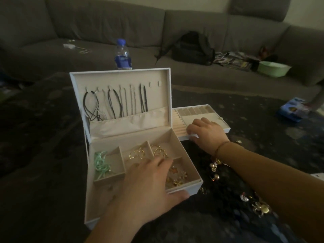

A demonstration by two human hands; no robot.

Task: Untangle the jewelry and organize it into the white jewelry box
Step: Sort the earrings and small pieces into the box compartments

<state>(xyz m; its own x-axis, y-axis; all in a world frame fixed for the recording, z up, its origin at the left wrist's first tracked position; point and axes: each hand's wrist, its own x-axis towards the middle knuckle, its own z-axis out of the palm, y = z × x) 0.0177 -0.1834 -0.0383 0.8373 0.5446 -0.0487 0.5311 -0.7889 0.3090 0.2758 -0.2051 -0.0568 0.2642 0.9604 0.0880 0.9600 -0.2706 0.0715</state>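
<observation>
The white jewelry box (98,172) stands open on a dark surface, with several dark and silver necklaces (115,102) hanging inside its lid. Its compartments hold a green ribbon (100,163), gold rings (138,153) and gold charms (177,178). My left hand (149,183) lies flat over the box's front, fingers straight, thumb along the front wall. A pulled-out drawer tray (198,113) lies to the right. My right hand (205,132) curls its fingers over that tray's near edge. Loose gold earrings (215,165) are scattered under my right forearm.
A water bottle with a blue cap (122,55) stands behind the lid. A grey sofa (105,23) holds a black bag (192,48), magazines and a green bowl (273,68). A blue packet (292,109) lies far right. More gold pieces (259,207) sit at lower right.
</observation>
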